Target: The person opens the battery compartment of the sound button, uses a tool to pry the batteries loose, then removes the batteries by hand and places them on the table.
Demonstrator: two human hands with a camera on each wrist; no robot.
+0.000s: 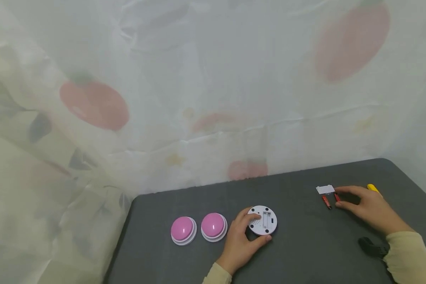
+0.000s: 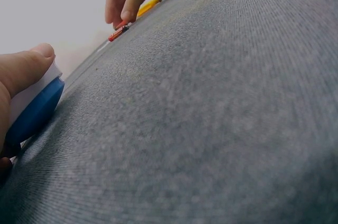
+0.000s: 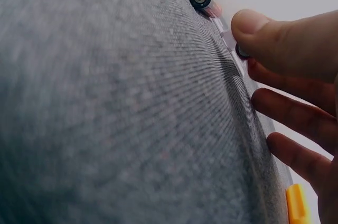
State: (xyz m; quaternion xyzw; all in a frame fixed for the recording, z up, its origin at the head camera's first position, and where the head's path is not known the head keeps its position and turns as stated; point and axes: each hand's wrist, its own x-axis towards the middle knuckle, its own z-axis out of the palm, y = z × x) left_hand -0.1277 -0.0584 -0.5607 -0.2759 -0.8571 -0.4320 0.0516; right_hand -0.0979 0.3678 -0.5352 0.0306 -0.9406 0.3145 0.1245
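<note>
Buzzer (image 1: 263, 220): upturned at the bench's (image 1: 305, 252) six o'clock, battery bay open and empty.
Left hand (image 1: 242, 236): grip curled round the buzzer.
Right hand (image 1: 367, 208): at three o'clock, grip pinching one red battery (image 1: 337, 197); another battery (image 1: 326, 202) just beside.

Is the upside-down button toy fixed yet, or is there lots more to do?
Partly. Done: the round white upturned button has its battery slot open and empty, with the small white cover lying apart. In hand: the left hand holds that button while the right hand pinches one red battery. Left: the other red battery lies on the grey table; neither is fitted, and the cover is still off.
</note>
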